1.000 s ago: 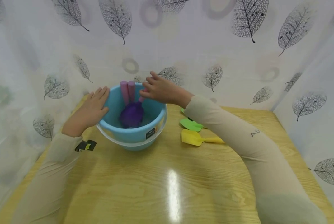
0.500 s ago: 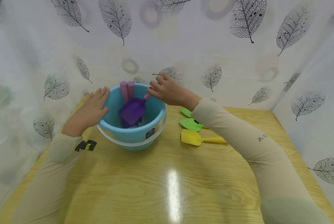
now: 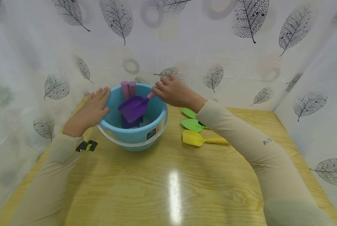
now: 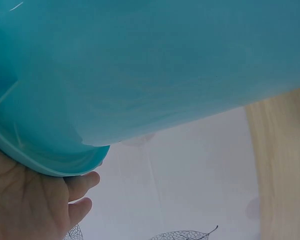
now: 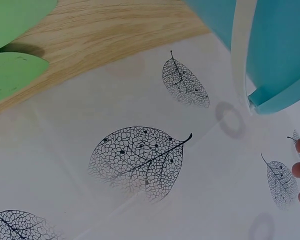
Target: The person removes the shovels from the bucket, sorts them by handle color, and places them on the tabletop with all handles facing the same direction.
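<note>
Pinching the purple shovel [image 3: 137, 106] by its handle [image 3: 151, 95], your right grip [image 3: 176, 92] risks the blade [image 3: 132, 110] swivelling against the blue bucket [image 3: 128, 137], which your straight-fingered left grip [image 3: 89, 110] touches.

A small booth, curtained off; whether it stands in a home, shop or studio cannot be told. Translucent curtains [image 3: 179, 47] printed with skeleton leaves [image 3: 251, 18] and faint rings [image 3: 131, 66] run from nine o'clock through twelve to three, enclosing a glossy wood-grain surface [image 3: 123, 188] with reflected light [image 3: 174, 197] towards six.
</note>
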The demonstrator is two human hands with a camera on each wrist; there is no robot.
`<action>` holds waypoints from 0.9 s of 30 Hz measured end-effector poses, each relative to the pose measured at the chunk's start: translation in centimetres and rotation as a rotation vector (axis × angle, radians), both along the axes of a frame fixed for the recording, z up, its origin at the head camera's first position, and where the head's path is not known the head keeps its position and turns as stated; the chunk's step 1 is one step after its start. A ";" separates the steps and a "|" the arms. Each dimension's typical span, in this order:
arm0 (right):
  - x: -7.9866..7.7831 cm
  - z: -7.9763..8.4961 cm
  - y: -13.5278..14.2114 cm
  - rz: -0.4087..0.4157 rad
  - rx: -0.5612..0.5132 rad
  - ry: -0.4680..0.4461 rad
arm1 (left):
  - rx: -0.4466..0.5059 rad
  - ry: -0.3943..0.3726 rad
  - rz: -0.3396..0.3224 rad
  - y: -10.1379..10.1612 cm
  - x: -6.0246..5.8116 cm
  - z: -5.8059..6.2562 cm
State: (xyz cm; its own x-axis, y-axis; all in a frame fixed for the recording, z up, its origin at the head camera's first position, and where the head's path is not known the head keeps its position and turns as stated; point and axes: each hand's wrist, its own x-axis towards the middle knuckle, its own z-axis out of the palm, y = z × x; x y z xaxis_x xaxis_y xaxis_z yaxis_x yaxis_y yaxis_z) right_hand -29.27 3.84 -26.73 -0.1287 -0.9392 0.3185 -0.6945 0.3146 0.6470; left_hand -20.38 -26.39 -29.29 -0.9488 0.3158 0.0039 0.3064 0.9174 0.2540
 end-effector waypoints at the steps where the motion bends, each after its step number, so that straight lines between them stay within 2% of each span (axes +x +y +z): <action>1: 0.0 0.0 0.1 0.002 -0.008 0.001 | 0.000 0.001 -0.001 0.0 0.0 0.0; 12: -0.2 -0.5 1.2 0.033 -0.080 0.019 | 0.001 0.006 0.005 0.0 0.1 0.0; 17: 0.0 -0.7 1.8 0.038 -0.118 -0.006 | 0.005 -0.002 0.005 0.0 0.1 0.0; 27: 0.7 -0.1 3.2 -0.014 -0.222 -0.022 | 0.008 -0.006 0.003 0.1 0.1 0.1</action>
